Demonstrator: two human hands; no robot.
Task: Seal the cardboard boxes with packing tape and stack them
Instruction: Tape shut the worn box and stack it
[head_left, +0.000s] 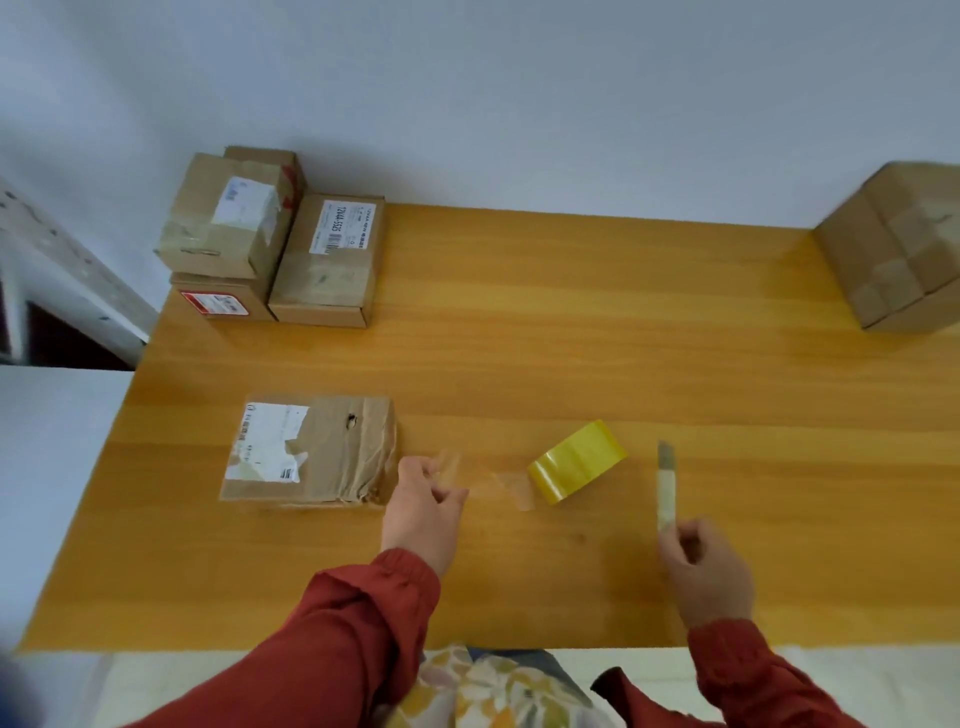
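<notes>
Yellow wooden counter (519, 338) set against a pale wall. A flat box (311, 449), worn and with a torn label, lies front left. Just right of it the left hand (423, 499) pinches the free end of a clear tape strip (498, 480) in its fingers (415, 470). The strip runs right to the yellow tape roll (576, 460), which lies on the counter. The right hand (709, 571), well right of the roll, is clenched round a utility knife (666, 483); it is blurred, tip pointing away from the body. Step in hand, by my reading, is cutting the strip free. Keep it taut and lifted off the wood, cut close to the roll, draw the blade away from the left fingers, and don't let the loose end fold onto itself. Small taped boxes (270, 244) sit far left, partly stacked. A large box (893, 249) sits far right.
</notes>
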